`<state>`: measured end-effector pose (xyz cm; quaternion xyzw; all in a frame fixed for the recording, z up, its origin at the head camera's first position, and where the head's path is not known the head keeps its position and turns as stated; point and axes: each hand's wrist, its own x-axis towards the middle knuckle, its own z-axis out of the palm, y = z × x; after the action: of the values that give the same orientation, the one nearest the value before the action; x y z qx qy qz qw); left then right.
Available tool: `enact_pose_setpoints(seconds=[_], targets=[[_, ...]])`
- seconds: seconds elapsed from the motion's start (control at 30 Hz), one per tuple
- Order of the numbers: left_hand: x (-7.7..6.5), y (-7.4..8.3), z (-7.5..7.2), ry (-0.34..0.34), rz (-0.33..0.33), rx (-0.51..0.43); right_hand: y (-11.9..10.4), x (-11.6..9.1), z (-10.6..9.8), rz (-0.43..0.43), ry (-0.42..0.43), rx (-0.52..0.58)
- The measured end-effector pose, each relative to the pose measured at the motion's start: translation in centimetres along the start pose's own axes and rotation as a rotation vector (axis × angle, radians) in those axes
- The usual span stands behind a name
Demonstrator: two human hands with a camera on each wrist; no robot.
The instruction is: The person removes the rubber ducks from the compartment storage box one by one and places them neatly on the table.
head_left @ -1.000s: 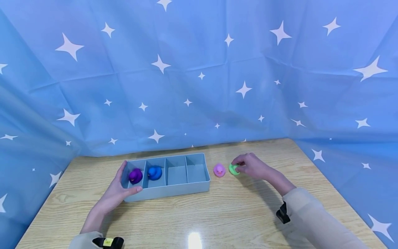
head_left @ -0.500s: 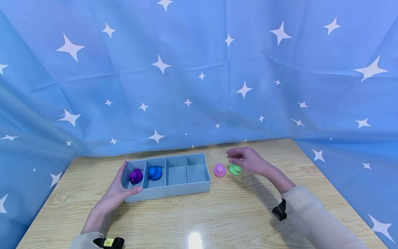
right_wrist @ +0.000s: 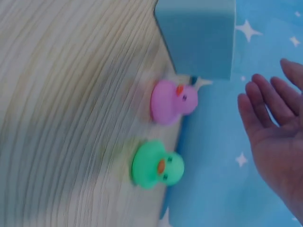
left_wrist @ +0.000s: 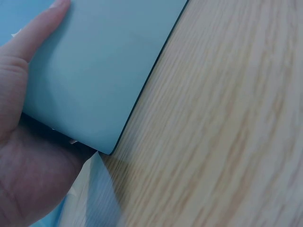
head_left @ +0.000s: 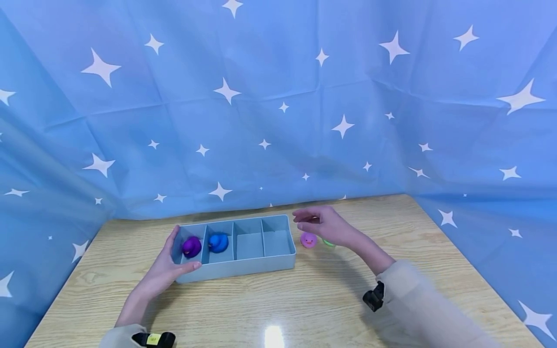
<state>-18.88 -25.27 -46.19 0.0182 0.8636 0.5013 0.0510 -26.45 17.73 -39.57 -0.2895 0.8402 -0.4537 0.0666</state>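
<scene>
A light-blue box with a row of compartments lies on the table. My left hand grips its left end, the thumb along the front wall and the fingers at the far left corner. The leftmost compartment holds a purple rubber duck, and a blue rubber duck sits in the one beside it. My right hand hovers with nothing in it, fingers loosely extended, above a pink rubber duck just right of the box. Next to that duck stands a green rubber duck, mostly hidden by the hand in the head view.
The wooden table reaches back to a blue cloth with white stars, which hangs behind and along both sides. Two compartments at the box's right end hold nothing.
My right hand has let go of the green duck, lifted, and moved left to above the pink duck. The left hand and the box have stayed in place.
</scene>
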Motion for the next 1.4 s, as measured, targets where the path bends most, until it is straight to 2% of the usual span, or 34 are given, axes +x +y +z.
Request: enact_pose_setpoints(seconds=[0.23,0.4,0.73,1.13,1.4], targets=[[0.0,-0.1,-0.1,-0.002,-0.006,-0.002,-1.2,1.4,2.0,0.017,-0.035,0.141],[0.1,0.0,-0.2,0.0,-0.006,-0.004,-2.0,2.4,3.6,0.021,-0.061,0.18],[0.0,0.0,-0.3,0.008,-0.01,0.0,-2.9,4.8,6.4,-0.082,-0.069,0.154],[0.2,-0.1,0.0,0.006,-0.007,-0.002,-4.6,7.4,10.1,-0.04,-0.1,0.2],[0.2,-0.1,-0.1,0.002,-0.018,-0.023,-5.7,9.2,12.1,0.007,-0.125,0.122]])
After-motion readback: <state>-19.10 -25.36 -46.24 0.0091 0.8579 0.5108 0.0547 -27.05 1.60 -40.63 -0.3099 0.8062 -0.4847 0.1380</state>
